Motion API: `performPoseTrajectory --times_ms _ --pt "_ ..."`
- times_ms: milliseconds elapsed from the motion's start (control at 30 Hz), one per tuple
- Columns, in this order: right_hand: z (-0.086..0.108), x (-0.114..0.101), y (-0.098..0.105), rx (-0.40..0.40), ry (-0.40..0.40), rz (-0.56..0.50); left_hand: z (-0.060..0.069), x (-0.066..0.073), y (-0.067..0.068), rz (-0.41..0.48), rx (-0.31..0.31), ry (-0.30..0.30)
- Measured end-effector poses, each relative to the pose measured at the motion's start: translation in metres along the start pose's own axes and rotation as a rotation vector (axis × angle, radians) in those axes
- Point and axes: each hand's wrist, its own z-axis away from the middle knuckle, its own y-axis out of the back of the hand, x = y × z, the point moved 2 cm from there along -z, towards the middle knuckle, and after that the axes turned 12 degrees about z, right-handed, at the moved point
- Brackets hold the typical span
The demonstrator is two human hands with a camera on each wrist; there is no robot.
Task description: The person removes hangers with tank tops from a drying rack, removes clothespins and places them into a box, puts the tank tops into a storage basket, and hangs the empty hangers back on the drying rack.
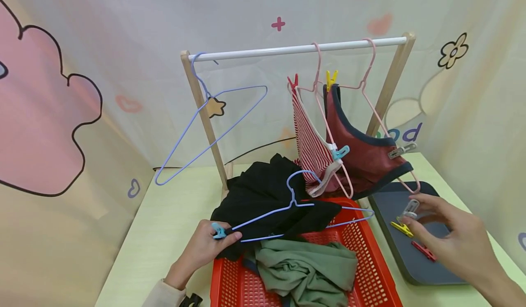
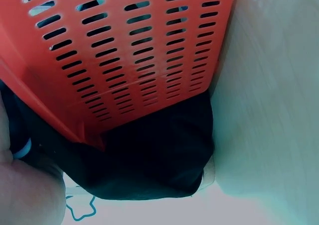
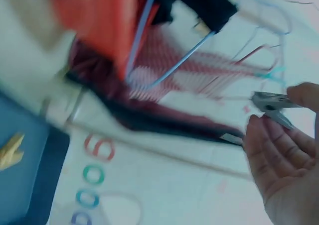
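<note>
My left hand (image 1: 205, 245) grips the left end of a blue hanger (image 1: 263, 216) together with the edge of a black garment (image 1: 263, 183). A light-blue clothespin (image 1: 219, 230) sits at that corner, by the fingers. The garment drapes over the far rim of a red basket (image 1: 371, 261), and the hanger's right end sticks out past the cloth. To the right, above a dark tray (image 1: 415, 266), my right hand (image 1: 456, 234) pinches a grey clothespin (image 1: 411, 209) between thumb and fingers. The right wrist view also shows this grey clothespin (image 3: 271, 103) in the fingertips.
A green garment (image 1: 308, 266) lies in the basket. Yellow (image 1: 402, 229) and red (image 1: 424, 251) clothespins rest in the tray. Behind stands a rack with a white rail (image 1: 263, 52), bearing a bare blue hanger (image 1: 240, 124), a striped garment (image 1: 308, 142) and a maroon garment (image 1: 361, 154).
</note>
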Motion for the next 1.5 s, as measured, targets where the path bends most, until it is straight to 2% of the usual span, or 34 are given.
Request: performPoseTrajectory --times_ms 100,167,400,467,667,933,1333,1400,1500 --pt "0.003 0.017 -0.006 -0.043 0.01 0.107 0.0 0.0 0.0 -0.002 -0.004 -0.001" --pt "0.006 0.032 -0.012 -0.101 0.003 0.16 0.0 -0.001 0.0 -0.001 -0.003 -0.002" --pt "0.02 0.082 -0.044 -0.388 -0.003 0.357 0.0 -0.002 -0.001 0.017 0.001 0.022" --pt "0.024 0.092 -0.052 -0.446 -0.016 0.376 0.0 -0.002 -0.001 0.019 0.0 0.027" --pt "0.034 0.106 -0.068 -0.584 -0.073 0.404 -0.001 -0.001 0.0 0.006 0.0 0.017" --pt "0.045 0.108 -0.082 -0.739 -0.062 0.418 0.0 -0.001 0.0 0.007 0.002 0.01" --pt "0.059 0.11 -0.095 -0.737 -0.029 0.463 0.001 -0.003 -0.001 0.018 0.005 0.022" --pt "0.057 0.104 -0.093 -0.693 -0.028 0.46 0.001 -0.003 -0.001 0.018 0.005 0.019" --pt "0.047 0.084 -0.087 -0.555 -0.005 0.436 0.001 -0.003 -0.002 0.018 0.005 0.015"
